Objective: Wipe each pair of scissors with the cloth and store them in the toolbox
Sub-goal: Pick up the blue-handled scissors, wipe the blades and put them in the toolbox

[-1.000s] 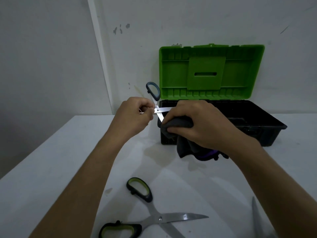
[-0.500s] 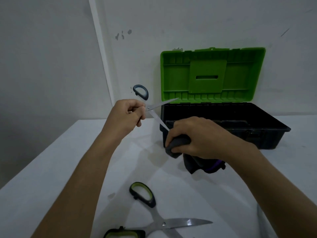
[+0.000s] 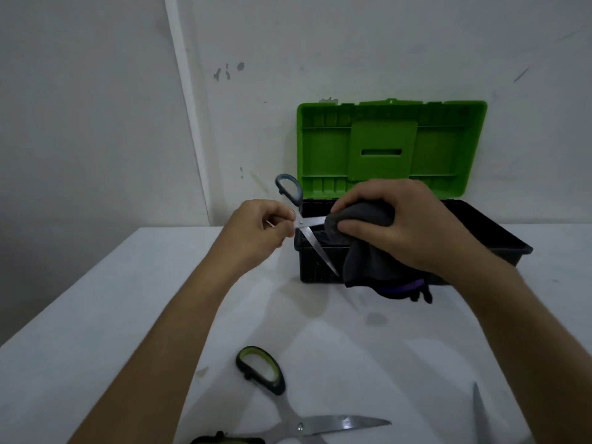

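Here the scissors [image 3: 309, 232] stand splayed, one blade pointing down-right.

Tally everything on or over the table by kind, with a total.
Scissors: 3, namely grey-handled scissors in the left hand, green-handled scissors, and a blade tip at the bottom edge
Cloth: 1, in the right hand
Toolbox: 1
Total: 5

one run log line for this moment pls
left hand: holds grey-handled scissors, blades open | right hand: cloth wrapped on one blade | toolbox: open | green-handled scissors: on table
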Tool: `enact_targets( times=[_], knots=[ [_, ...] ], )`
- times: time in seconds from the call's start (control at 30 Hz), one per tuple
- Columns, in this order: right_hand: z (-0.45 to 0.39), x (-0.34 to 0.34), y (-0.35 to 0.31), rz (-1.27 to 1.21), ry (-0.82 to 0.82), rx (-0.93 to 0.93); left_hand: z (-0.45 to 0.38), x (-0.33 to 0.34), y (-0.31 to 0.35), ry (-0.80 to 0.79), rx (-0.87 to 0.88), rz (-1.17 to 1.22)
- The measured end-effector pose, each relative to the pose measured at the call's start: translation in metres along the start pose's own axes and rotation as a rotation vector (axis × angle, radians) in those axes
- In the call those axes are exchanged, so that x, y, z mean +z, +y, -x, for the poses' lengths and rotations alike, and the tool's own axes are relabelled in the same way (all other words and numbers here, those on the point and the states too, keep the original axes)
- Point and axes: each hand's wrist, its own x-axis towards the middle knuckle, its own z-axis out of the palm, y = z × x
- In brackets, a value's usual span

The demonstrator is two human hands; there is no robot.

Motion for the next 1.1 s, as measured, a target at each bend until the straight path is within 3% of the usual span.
enact_targets(
  times=[0.2,0.33,0.7,1.1],
  knots=[
    [0.001,0.023,0.002,0.187,0.095,0.066,0.006,0.025,0.009,-0.157,0.133,-0.041],
    [0.002,0.027,0.001,0.201,0.15,0.156,0.009,0.031,0.011,-0.155,0.175,-0.002],
    [0.003,0.015,0.006,0.439,0.175,0.237,0.012,0.036,0.011,-0.154,0.024,0.148],
    [0.002,0.019,0.0,0.383,0.146,0.134,0.013,0.034,0.011,-0.107,0.115,0.125]
  ],
)
